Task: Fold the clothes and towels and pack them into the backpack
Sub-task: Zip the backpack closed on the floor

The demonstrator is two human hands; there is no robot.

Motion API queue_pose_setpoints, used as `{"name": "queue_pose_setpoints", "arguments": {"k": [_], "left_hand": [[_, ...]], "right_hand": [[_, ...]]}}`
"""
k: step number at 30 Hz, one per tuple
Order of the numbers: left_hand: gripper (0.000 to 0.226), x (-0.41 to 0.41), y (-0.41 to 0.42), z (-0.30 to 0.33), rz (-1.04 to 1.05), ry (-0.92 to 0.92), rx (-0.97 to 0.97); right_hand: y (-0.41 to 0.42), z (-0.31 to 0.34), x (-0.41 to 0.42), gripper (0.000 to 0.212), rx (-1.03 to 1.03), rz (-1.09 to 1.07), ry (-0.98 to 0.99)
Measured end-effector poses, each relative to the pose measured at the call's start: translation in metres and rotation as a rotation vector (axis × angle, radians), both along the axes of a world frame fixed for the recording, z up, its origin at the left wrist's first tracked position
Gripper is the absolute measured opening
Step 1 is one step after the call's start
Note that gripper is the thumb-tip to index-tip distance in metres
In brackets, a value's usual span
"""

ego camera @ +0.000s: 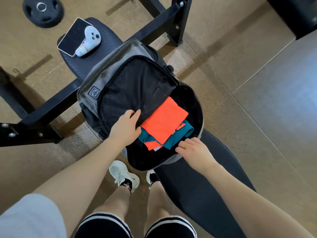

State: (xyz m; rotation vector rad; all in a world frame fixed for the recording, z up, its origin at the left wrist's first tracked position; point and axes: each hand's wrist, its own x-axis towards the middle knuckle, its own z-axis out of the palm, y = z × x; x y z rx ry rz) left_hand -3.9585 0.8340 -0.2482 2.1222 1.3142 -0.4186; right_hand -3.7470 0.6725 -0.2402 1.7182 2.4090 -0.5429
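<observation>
A grey backpack (96, 78) with a black lining lies unzipped on a black weight bench (214, 169). Inside it sit folded clothes: an orange garment (163, 121) on top of a teal one (181, 134). My left hand (126, 124) grips the edge of the black front flap (135, 86), thumb over it, holding it back from the clothes. My right hand (193, 152) rests on the near rim of the bag, its fingers curled onto the rim beside the teal garment.
A phone (72, 36) and a white game controller (89, 40) lie on the far end of the bench. A black weight plate (42, 12) sits on the floor at the upper left. Black steel frame bars (51, 107) cross left of the bag. My legs and white shoes stand below.
</observation>
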Motion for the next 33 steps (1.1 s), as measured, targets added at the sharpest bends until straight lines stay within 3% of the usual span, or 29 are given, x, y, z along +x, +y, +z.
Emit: {"name": "queue_pose_setpoints", "arguments": {"k": [5,8,11,16,22,26,30,33], "left_hand": [[0.043,-0.004,0.008,-0.004,-0.001,-0.061,-0.041],[0.035,-0.008,0.033,0.001,0.044,-0.282,0.284],[0.039,-0.004,0.055,-0.002,0.199,-0.284,0.482],[0.057,0.008,0.080,-0.008,0.675,-0.128,0.182],[0.045,0.002,0.095,-0.008,0.785,-0.042,0.055],[0.021,0.006,0.075,0.024,0.638,-0.245,0.142],[0.020,0.009,0.021,0.066,0.233,-0.405,0.234],[0.020,0.010,-0.013,0.092,0.109,-0.489,0.034]], "right_hand": [[0.030,0.021,-0.008,0.031,0.046,0.111,-0.021],[0.045,0.020,-0.007,0.035,-0.032,0.146,-0.081],[0.048,0.020,-0.006,0.040,-0.121,0.160,-0.109],[0.053,0.025,-0.010,0.041,-0.155,0.139,-0.124],[0.059,0.028,-0.017,0.040,-0.096,0.074,-0.102],[0.059,0.034,-0.021,0.040,-0.058,0.050,-0.124],[0.044,0.050,-0.018,0.035,0.027,-0.026,-0.073],[0.032,0.079,-0.016,0.022,0.184,-0.081,0.077]]}}
